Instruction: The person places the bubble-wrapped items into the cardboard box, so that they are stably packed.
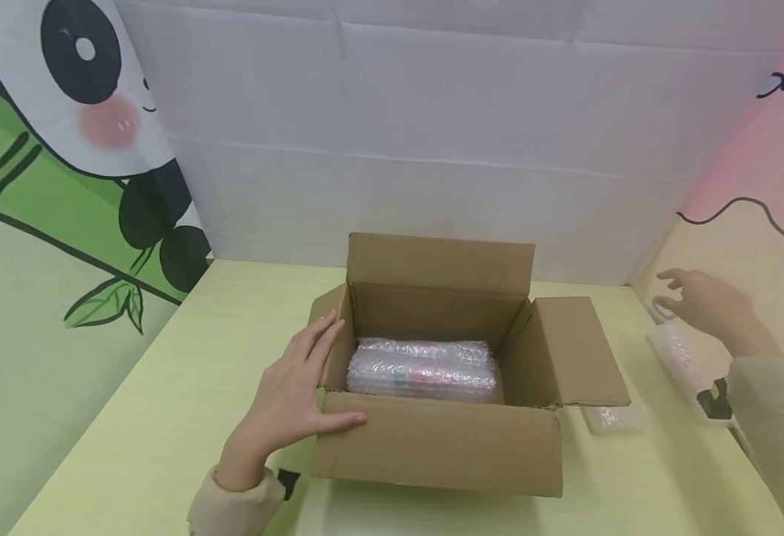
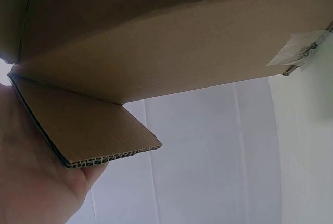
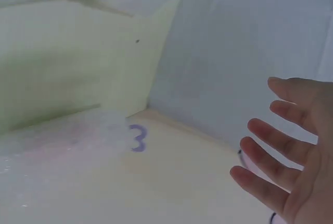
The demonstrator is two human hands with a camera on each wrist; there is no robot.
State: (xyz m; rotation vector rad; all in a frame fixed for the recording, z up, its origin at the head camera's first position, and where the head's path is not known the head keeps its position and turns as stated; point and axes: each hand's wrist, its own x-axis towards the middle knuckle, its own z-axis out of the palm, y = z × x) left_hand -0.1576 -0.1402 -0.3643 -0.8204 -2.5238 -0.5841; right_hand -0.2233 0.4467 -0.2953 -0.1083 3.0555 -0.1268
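A cardboard box (image 1: 438, 447) stands on the table with its flaps spread, and bubble-wrapped packages (image 1: 425, 372) lie inside it. My left hand (image 1: 291, 394) rests on the box's left front corner, its fingers stretched along the left side and its thumb over the front flap. From the left wrist, part of that hand is hidden behind a cardboard flap (image 2: 88, 120). Off to the right, my right hand (image 1: 709, 305) is raised with fingers apart and holds nothing. Below it, another bubble-wrapped package (image 1: 680, 357) lies along the table's right side.
A smaller bubble-wrapped piece (image 1: 613, 418) shows partly under the box's right flap (image 1: 582, 350). A pale cloth-like backdrop (image 1: 432, 149) closes off the back of the table. Painted panels stand at both sides, with a panda (image 1: 103, 149) on the left one.
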